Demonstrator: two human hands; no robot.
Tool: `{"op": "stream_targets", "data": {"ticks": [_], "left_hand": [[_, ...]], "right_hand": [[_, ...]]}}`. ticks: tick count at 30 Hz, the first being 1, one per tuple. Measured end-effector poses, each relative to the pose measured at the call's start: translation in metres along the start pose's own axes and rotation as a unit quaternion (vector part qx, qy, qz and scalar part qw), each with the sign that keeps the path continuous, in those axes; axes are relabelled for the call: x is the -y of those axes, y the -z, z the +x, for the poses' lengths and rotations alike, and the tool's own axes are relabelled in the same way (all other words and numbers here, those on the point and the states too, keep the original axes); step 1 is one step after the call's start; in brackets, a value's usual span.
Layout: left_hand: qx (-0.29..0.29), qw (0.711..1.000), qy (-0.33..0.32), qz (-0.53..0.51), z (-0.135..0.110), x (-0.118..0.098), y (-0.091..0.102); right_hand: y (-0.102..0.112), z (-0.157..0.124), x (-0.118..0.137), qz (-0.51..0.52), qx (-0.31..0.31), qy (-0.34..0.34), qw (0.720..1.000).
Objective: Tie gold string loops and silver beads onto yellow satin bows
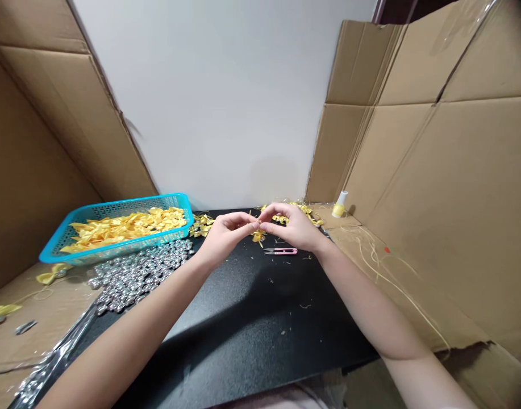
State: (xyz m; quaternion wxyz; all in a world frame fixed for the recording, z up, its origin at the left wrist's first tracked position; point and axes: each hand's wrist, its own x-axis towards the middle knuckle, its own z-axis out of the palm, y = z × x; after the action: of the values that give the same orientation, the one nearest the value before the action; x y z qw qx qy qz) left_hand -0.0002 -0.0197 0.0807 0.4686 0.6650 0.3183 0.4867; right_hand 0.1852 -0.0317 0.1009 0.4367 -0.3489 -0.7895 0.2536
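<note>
Both of my hands meet above the black table (243,318), near its far edge. My left hand (226,233) and my right hand (292,227) each pinch a small yellow ribbon bow (258,236) between fingertips, the fingers closed around it. Small pink thread snips (281,251) lie on the table just below my right hand. A loose heap of yellow bows (294,211) sits behind my hands against the wall.
A turquoise plastic basket (55,244) full of yellow bows stands at the left. In front of it lies a heap of small silver pieces (136,275). A yellow thread spool (339,205) stands at the right. Cardboard walls (434,199) enclose both sides.
</note>
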Motion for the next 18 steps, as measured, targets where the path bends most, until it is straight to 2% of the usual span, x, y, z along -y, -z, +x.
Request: {"op": "stream_targets", "data": {"ticks": [6, 18], "left_hand": [[0.007, 1.000, 0.029, -0.010, 0.0001, -0.0005, 0.0022], [0.040, 0.996, 0.049, 0.069, 0.0010, -0.0077, 0.0022]], "right_hand": [[-0.0025, 0.0005, -0.0045, 0.002, -0.022, -0.003, 1.000], [-0.0019, 0.0020, 0.0003, 0.015, -0.002, -0.035, 0.999]]}}
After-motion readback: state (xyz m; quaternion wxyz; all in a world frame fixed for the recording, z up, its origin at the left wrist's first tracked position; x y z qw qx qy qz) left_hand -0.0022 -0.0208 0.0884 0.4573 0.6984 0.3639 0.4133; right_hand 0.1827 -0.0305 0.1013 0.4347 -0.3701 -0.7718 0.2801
